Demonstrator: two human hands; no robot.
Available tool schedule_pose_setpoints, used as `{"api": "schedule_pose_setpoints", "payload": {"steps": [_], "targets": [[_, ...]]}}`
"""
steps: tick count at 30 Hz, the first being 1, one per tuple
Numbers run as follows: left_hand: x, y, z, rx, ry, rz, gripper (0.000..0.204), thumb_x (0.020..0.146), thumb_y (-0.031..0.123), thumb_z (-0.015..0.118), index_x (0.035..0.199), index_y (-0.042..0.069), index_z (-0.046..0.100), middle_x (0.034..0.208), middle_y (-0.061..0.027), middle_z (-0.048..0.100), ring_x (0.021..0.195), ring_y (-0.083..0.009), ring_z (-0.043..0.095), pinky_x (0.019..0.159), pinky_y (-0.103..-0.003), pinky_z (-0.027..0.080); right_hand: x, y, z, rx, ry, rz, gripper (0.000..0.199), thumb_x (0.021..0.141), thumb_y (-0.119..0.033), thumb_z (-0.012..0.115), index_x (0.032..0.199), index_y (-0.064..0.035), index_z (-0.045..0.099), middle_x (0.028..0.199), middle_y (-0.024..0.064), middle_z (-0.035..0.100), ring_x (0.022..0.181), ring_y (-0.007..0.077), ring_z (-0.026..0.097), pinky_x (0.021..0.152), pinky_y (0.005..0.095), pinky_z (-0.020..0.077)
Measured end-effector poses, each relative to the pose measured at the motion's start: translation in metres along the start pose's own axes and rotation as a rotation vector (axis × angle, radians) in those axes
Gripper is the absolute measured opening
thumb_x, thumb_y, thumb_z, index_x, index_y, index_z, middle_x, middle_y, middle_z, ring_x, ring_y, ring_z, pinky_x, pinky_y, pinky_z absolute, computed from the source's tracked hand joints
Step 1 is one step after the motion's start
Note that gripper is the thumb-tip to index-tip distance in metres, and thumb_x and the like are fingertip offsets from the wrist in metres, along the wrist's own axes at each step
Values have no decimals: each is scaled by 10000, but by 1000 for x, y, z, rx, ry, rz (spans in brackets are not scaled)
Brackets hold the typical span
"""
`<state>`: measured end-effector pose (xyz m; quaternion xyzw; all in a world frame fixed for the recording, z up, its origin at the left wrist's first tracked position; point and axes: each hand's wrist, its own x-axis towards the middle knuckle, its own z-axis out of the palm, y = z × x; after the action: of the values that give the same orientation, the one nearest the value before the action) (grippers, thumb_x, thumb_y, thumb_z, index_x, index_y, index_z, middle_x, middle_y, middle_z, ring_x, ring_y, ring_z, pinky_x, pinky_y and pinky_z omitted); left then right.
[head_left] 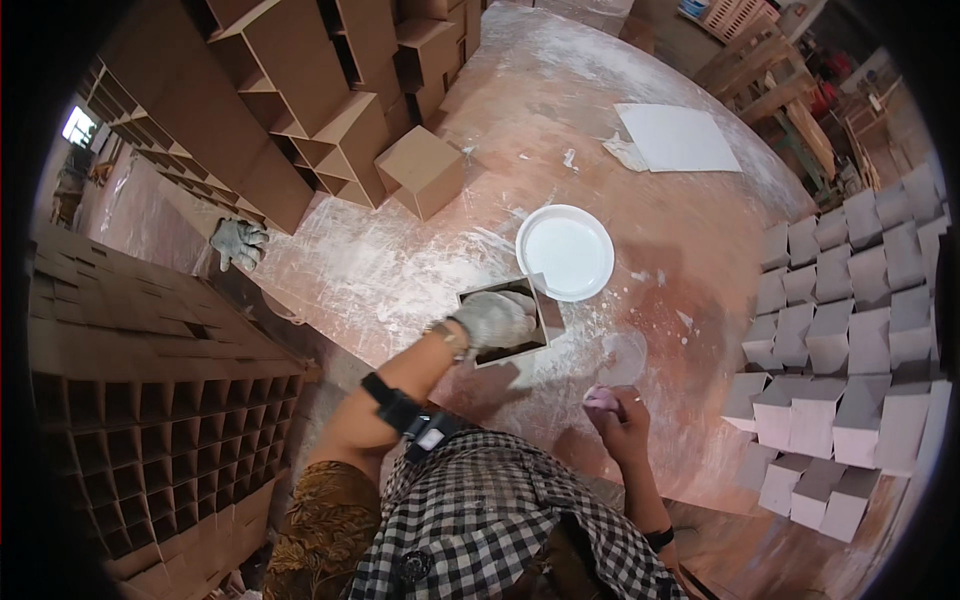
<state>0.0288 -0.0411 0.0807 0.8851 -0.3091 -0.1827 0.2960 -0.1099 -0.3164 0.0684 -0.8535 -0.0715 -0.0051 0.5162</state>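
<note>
Past checked cloth [460, 500], a likely stiff box [549, 318], best held by its walls, was entered on the bench [700, 240] by the left hand [492, 321], grip unclear; a pink wad [600, 398] was pinched by the right hand [627, 428].

No text, number or sign can be read. A small pale patch [430, 438] stands on the black device [402, 412] strapped at the left forearm [412, 375], too small to make out any lettering. No writing is legible on the open box [551, 316] or the white sheet [682, 138] at far right.
</note>
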Motion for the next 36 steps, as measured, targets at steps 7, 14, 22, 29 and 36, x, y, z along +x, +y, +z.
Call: {"api": "schedule_pose_setpoints", "payload": {"steps": [7, 14, 22, 29, 36], "targets": [[-63, -12, -18, 484, 55, 138, 239, 873, 240, 447, 1060, 170, 578, 1133, -36, 554, 1124, -202, 510, 1018, -332, 341, -23, 15, -13, 435, 201, 326, 287, 753, 31, 558, 1032, 8, 619, 933, 60, 623, 849, 145, 579, 772, 265, 461], [-57, -4, -20, 742, -42, 311, 101, 791, 228, 555, 851, 152, 584, 978, -29, 579, 1199, -227, 459, 1075, -399, 278, -40, 32, -9, 716, 320, 551, 275, 784, 16, 559, 1054, 27, 610, 942, 65, 636, 820, 127, 586, 738, 249, 468], [-63, -2, -57, -821, -47, 86, 212, 817, 112, 688, 995, -1, 665, 983, -68, 654, 922, -130, 600, 806, -264, 481, -52, 22, 5, 686, 495, 551, 257, 799, 31, 546, 1048, 42, 610, 897, 36, 624, 788, 108, 568, 705, 222, 452], [-75, 2, -77, -803, -29, 185, 239, 817, 177, 693, 988, 13, 665, 980, -65, 653, 940, -141, 598, 820, -284, 477, -34, -11, 29, 751, 534, 445, 244, 808, 16, 578, 1049, 44, 608, 907, 40, 625, 793, 111, 570, 729, 223, 454], [-64, 34, -90, 94, 63, 444, 209, 801, 164, 629, 1004, 124, 651, 1051, -78, 629, 977, -255, 601, 822, -335, 497, -25, -56, 34, 459, 724, 117, 256, 803, 17, 561, 1054, 36, 602, 1013, 91, 618, 946, 153, 572, 832, 267, 449]]}}
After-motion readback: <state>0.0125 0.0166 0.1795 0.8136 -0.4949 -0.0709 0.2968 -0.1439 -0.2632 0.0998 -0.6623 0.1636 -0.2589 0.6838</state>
